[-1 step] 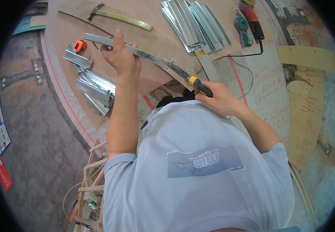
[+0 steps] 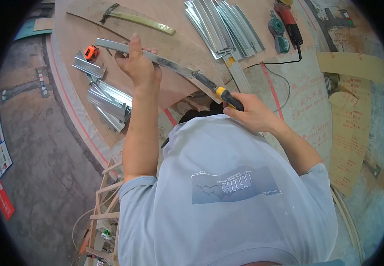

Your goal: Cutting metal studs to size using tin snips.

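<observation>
My left hand (image 2: 139, 64) is closed around a long, straight grey metal bar (image 2: 169, 64), thumb up along its near side and fingers curled underneath. My right hand (image 2: 252, 111) grips the black handle of a tool (image 2: 221, 92) with a yellow band and a dark, smudged shank. Bar and tool lie in one slanting line, from upper left down to my waist. Whether they are one piece or two that touch, I cannot tell. Below them is a brown board (image 2: 174, 95). Short silver metal channels (image 2: 107, 97) lie beside my left forearm.
An orange tape measure (image 2: 92, 53) sits left of my left hand. Farther off lie a claw hammer (image 2: 143, 22), stacked metal channels (image 2: 214, 26), and a red-black corded power tool (image 2: 288, 22) beside a green tool (image 2: 278, 33). A wooden frame (image 2: 105, 216) stands lower left.
</observation>
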A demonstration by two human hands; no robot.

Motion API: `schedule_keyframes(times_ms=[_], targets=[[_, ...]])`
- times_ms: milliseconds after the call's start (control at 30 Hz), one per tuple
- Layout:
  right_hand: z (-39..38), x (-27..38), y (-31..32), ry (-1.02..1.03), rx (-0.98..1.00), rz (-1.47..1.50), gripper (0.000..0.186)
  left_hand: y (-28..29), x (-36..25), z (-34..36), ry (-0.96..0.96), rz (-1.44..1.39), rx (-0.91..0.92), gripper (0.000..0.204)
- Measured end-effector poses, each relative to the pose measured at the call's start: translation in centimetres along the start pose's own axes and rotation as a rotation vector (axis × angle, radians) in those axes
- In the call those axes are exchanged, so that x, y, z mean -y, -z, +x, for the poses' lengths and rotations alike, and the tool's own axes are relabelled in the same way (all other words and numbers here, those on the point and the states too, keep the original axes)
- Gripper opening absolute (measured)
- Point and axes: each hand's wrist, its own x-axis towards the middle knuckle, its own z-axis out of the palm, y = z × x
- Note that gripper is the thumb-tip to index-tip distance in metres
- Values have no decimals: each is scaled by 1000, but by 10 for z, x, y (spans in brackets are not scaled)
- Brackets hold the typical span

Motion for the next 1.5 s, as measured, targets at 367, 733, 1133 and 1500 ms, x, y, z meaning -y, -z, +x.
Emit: schedule_keyframes(times_ms=[367, 733, 1133, 1500], targets=[[3, 10, -8, 146, -110, -98, 29, 6, 0, -4, -11, 31, 72, 36], [7, 1, -11, 207, -134, -121, 29, 8, 2, -7, 19, 4, 65, 36], [20, -6, -9, 58, -130, -117, 25, 6, 9, -14, -51, 80, 37, 39], [23, -3, 15, -55, 17, -348, 37, 1, 27, -64, -534, 848, 299, 67]])
